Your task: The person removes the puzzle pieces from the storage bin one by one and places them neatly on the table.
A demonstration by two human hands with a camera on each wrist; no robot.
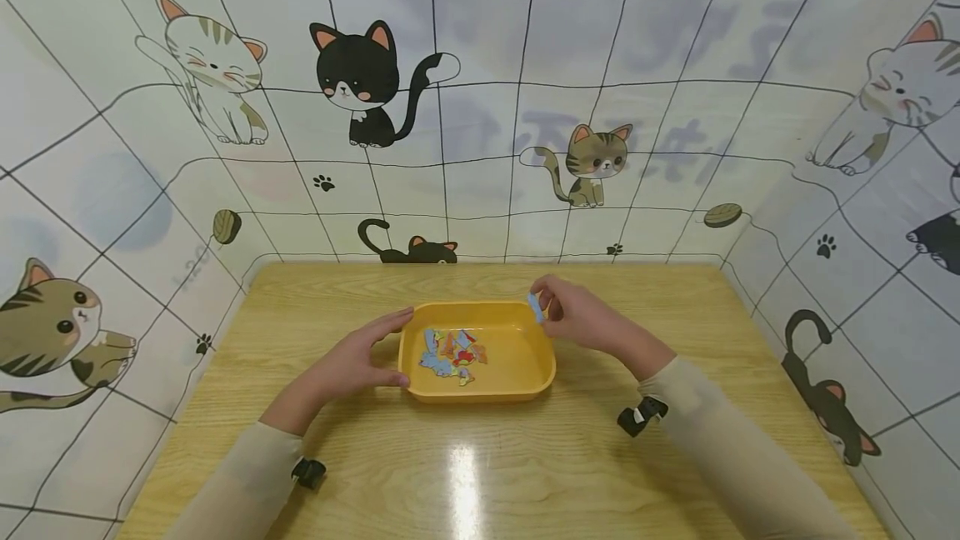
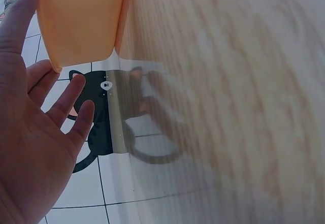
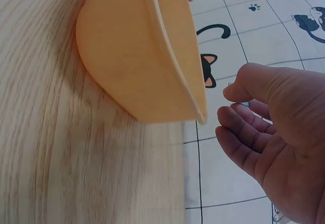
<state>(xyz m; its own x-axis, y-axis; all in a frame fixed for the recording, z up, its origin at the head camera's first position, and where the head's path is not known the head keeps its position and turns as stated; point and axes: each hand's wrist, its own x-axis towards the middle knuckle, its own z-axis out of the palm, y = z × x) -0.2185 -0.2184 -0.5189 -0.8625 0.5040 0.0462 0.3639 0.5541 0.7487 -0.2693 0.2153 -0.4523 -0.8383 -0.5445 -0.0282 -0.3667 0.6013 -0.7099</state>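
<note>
A yellow plastic tray (image 1: 525,357) with raised sides sits on the table. Several small colourful pieces (image 1: 441,366), apparently jigsaw pieces in blue, red and orange, are heaped in its left half. My left hand (image 1: 348,369) spans the tray's left end with thumb and fingers apart, touching its rim at the near and far corners. Above the far right corner, my right hand (image 1: 573,315) pinches a light-blue jigsaw piece (image 1: 536,307) between thumb and fingertips. In the right wrist view that hand (image 3: 284,127) hides nearly all of the piece.
The wooden table (image 1: 360,465) extends around the tray, with a bright light reflection in front of it. White sheeting (image 1: 480,123) printed with grid lines and cartoon cats rises at the back and on both sides. Black straps (image 1: 642,416) are on both wrists.
</note>
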